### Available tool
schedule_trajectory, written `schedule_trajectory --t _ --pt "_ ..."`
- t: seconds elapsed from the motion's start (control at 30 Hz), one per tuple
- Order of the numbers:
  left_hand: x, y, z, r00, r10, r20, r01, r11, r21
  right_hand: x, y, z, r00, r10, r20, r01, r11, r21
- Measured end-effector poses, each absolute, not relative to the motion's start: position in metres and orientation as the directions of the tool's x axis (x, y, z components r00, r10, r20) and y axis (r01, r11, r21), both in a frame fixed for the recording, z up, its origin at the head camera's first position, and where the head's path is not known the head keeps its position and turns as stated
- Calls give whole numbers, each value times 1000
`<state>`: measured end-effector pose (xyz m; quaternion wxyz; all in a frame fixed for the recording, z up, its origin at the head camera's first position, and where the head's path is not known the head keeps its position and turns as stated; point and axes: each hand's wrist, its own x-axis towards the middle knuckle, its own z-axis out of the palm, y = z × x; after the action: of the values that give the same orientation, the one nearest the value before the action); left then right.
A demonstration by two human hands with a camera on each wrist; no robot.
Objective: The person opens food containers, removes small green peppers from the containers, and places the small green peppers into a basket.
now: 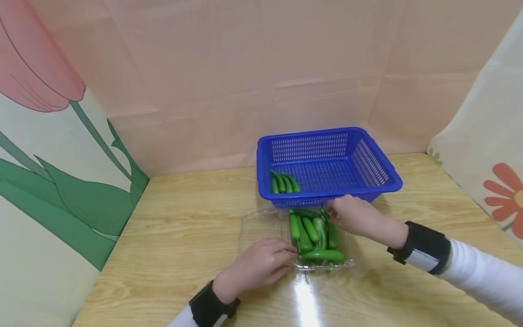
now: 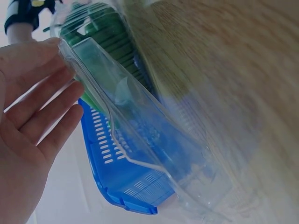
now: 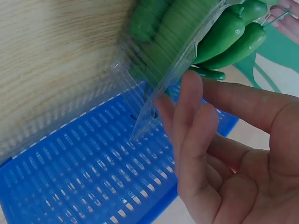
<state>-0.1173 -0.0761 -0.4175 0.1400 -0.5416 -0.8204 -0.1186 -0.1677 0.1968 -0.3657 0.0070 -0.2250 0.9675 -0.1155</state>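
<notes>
And here is the left hand [image 1: 261,262] at the near-left side of the clear box [image 1: 324,267], fingers loosely extended, its grip slack and closed round nothing, fingertips at the plastic rim; across from it the right hand [image 1: 357,215] works at the box's far-right corner, fingers bent beside the rim and close to a stem; whether that grip pinches plastic or pepper, I cannot tell.

Look at the load: green peppers [image 1: 320,231] fill the box, most lying lengthwise, one laid across the near edge, another across the far edge; the transparent lid [image 1: 261,225] lies folded open to the left, flat on the counter [image 1: 196,218].

Just behind sits the blue basket [image 1: 367,190], slotted walls and all, with a small cluster of slim green peppers [image 1: 284,182] side by side in its front-left corner; the right hand is right by its front rim.

Both wrists wear black bands [image 1: 425,247], white sleeves [image 1: 482,277] beneath; a bright glare streaks the wood in front of the box; behind it all hangs a pinkish backdrop [image 1: 245,68], a big tulip print [image 1: 53,54] to the left, a red flower [image 1: 504,195] to the right.
</notes>
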Motion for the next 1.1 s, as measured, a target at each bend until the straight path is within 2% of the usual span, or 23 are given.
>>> schedule_trajectory --t 0.37,0.6,1.1 --pt "-117 -76 -417 -377 856 354 922 383 58 -170 195 -372 -903 -429 18 -424 885 -193" --pt "-117 -76 -418 -379 855 354 922 380 68 -171 193 -376 -901 -434 -5 -422 879 -221" --pt "-117 -76 -418 -368 855 366 925 377 52 -169 192 -382 -894 -446 26 -436 857 -276"
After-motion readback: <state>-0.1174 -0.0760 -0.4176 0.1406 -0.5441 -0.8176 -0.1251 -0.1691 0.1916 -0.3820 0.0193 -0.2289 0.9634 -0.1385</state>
